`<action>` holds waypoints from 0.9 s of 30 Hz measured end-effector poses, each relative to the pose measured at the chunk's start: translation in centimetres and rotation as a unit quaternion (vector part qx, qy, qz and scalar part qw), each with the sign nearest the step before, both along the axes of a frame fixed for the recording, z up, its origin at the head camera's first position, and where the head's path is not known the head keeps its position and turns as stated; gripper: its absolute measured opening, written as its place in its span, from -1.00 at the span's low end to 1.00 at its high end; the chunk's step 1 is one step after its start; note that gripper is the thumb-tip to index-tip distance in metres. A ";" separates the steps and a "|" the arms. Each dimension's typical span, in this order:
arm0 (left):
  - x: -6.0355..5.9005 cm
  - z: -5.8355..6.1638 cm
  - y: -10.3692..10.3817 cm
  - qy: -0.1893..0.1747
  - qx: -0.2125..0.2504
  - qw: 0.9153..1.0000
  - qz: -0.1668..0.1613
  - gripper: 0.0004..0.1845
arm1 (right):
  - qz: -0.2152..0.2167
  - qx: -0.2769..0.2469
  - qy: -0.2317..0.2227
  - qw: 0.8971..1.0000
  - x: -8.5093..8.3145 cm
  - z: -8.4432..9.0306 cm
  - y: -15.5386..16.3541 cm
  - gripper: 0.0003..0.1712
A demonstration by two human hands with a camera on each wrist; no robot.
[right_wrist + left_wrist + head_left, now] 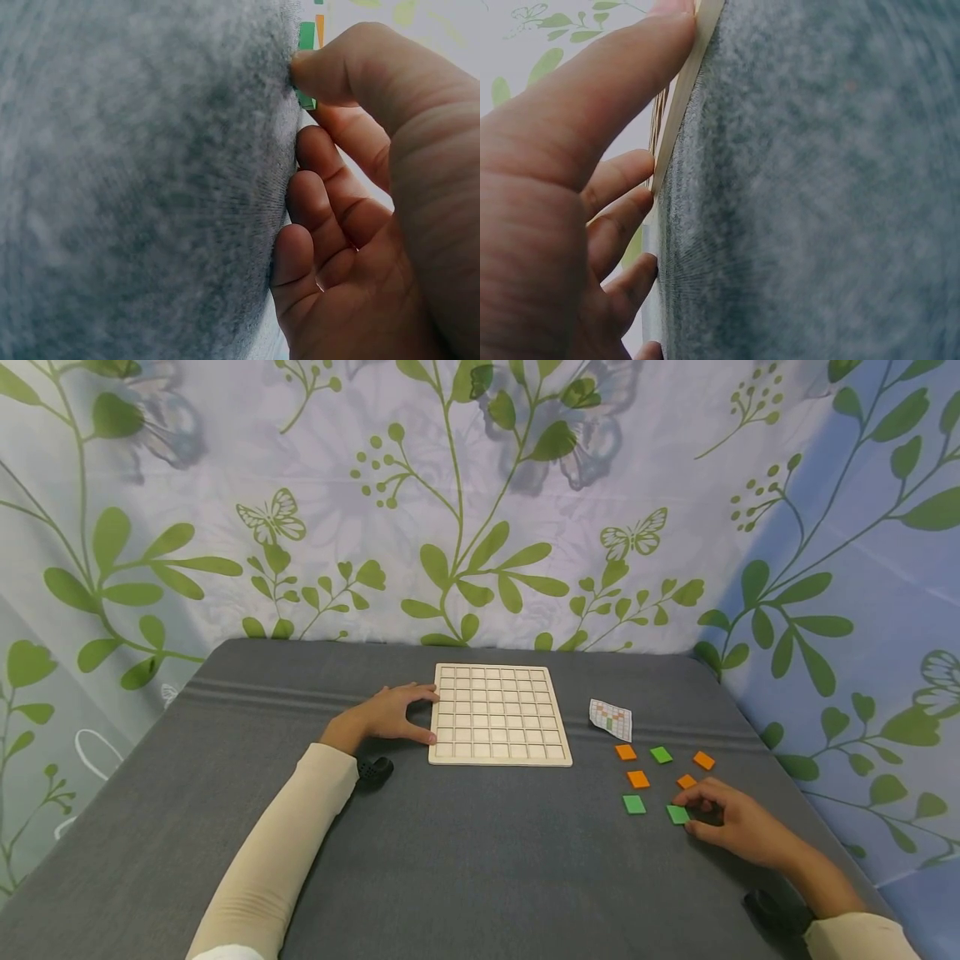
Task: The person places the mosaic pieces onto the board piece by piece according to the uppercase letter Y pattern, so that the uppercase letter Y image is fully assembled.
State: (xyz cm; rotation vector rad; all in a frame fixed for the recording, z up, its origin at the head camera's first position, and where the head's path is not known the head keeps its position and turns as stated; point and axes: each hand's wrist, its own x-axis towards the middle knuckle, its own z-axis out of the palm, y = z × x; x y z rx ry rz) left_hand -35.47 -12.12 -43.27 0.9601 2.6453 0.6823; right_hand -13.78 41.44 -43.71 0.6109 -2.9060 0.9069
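Grey felt-covered table [465,852] fills the lower frame, w/ leaf-and-butterfly print cloth [480,502] hung behind.

Pale wooden grid board [498,714] sits centre frame; every cell looks bare, so no tiles placed yet as far as I can tell.

Left hand [390,714] rests against the board's left edge, fingers spread and fairly straight, thumb on the near corner; it steadies the board, gripping nothing.

Right hand [731,822], lower right, has curled fingers, fingertip and thumb pinching the edge of a small green square tile [678,814] lying flat on the felt.

Loose tiles just above and left of it: 4 orange [638,779], 2 more green [633,804]. Small printed pattern card [611,718] lies right of the board.

Judgement: barely begun, first tile not lifted, all 7 left to place.
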 end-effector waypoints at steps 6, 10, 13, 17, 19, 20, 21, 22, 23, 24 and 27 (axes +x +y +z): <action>-0.1 0.0 0.0 -0.005 0.000 1.000 -0.002 -0.14 | -0.009 -0.002 -0.012 1.000 0.0 0.0 -0.1 -0.64; -0.3 -0.1 -0.1 -0.009 -0.006 1.000 0.000 -0.12 | -0.008 -0.003 -0.008 1.000 0.0 -0.1 -0.1 -0.64; -0.3 -0.1 -0.1 -0.007 -0.012 1.000 0.000 -0.10 | -0.002 -0.010 -0.003 1.000 0.0 -0.2 -0.1 -0.64; -0.3 0.0 0.0 0.001 -0.019 1.000 -0.002 -0.06 | 0.001 -0.018 0.003 1.000 0.0 -0.2 -0.1 -0.64; -0.3 0.0 0.0 0.003 -0.024 1.000 -0.002 -0.05 | 0.003 -0.014 0.003 1.000 0.0 -0.2 -0.1 -0.65; -0.3 0.1 0.0 0.003 -0.027 1.000 -0.001 -0.04 | 0.001 -0.014 0.002 1.000 0.1 -0.2 -0.1 -0.65; -0.3 0.1 0.1 0.003 -0.028 1.000 -0.001 -0.03 | -0.002 -0.013 0.002 1.000 0.1 -0.1 -0.1 -0.65; -0.3 0.1 0.1 0.004 -0.029 1.000 -0.002 -0.02 | -0.005 -0.011 0.001 1.000 0.1 -0.1 -0.1 -0.65; -0.3 0.1 0.1 0.004 -0.030 1.000 -0.002 -0.02 | -0.006 -0.008 0.000 1.000 0.1 -0.1 -0.1 -0.65; -0.3 0.1 0.1 0.003 -0.031 1.000 -0.001 -0.02 | -0.007 -0.005 0.000 1.000 0.1 -0.1 -0.1 -0.65; -0.3 0.1 0.1 0.002 -0.031 1.000 -0.002 -0.01 | -0.009 -0.003 0.001 1.000 0.1 -0.1 -0.1 -0.65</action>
